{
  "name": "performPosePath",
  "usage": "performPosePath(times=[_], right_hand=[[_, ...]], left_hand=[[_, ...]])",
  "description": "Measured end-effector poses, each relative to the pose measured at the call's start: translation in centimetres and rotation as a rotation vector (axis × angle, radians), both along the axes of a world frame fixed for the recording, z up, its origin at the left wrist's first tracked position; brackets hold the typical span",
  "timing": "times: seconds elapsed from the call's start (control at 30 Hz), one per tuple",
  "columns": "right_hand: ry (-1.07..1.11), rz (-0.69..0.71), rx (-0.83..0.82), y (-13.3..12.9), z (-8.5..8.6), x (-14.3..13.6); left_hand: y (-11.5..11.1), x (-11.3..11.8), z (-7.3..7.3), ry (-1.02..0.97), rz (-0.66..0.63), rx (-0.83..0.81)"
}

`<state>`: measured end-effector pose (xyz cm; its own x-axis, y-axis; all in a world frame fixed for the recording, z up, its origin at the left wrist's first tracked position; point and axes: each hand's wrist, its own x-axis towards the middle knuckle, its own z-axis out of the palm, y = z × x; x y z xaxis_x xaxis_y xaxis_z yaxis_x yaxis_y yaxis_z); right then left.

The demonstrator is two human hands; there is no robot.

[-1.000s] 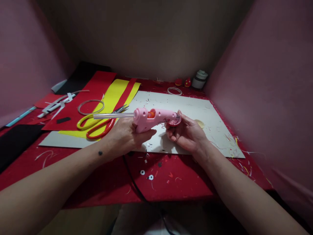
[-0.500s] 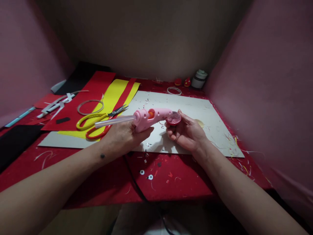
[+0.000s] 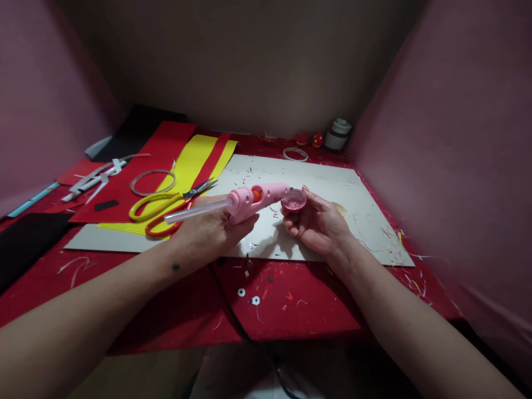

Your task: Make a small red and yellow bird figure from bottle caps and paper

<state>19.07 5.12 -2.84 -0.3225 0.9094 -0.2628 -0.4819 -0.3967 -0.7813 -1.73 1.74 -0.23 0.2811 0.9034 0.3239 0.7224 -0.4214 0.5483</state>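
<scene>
My left hand [image 3: 214, 227] is wrapped round a pink glue gun [image 3: 249, 202] with a clear glue stick poking out of its back end. The gun's nozzle is at the left rim of a small red coiled cup [image 3: 294, 201]; whether they touch I cannot tell. My right hand [image 3: 319, 224] holds that cup between thumb and fingers, its hollow side up, with something shiny inside. Both hands are above a white board [image 3: 332, 183].
Yellow-and-red scissors [image 3: 166, 205] lie on red and yellow corrugated sheets [image 3: 170, 141] at left. Behind the board stand a tape ring [image 3: 295, 154], small red figures [image 3: 317, 139] and a lidded jar [image 3: 337, 134]. A black cord [image 3: 233, 316] hangs over the table's front edge.
The glue gun's nozzle has drawn slightly up and left from inside the cup towards its rim, and the glue stick's back end has dipped. My right hand has hardly moved.
</scene>
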Motion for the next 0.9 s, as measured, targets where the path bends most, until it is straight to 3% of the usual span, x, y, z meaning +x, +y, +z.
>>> performPosePath(times=[0.37, 0.57, 0.73, 0.9], right_hand=[[0.009, -0.022, 0.026, 0.3, -0.2, 0.3], [0.074, -0.182, 0.067, 0.6, 0.6, 0.9], [0.036, -0.322, 0.269, 1.3, 2.1, 2.5], [-0.007, -0.462, 0.454, 3.3, 3.5, 6.3]], left_hand=[[0.0, 0.1, 0.1, -0.103, -0.056, -0.046], [-0.1, 0.2, 0.6, -0.169, 0.116, -0.102], [-0.1, 0.3, 1.3, -0.292, 0.1, -0.214], [0.0, 0.4, 1.1, -0.259, 0.105, -0.188]])
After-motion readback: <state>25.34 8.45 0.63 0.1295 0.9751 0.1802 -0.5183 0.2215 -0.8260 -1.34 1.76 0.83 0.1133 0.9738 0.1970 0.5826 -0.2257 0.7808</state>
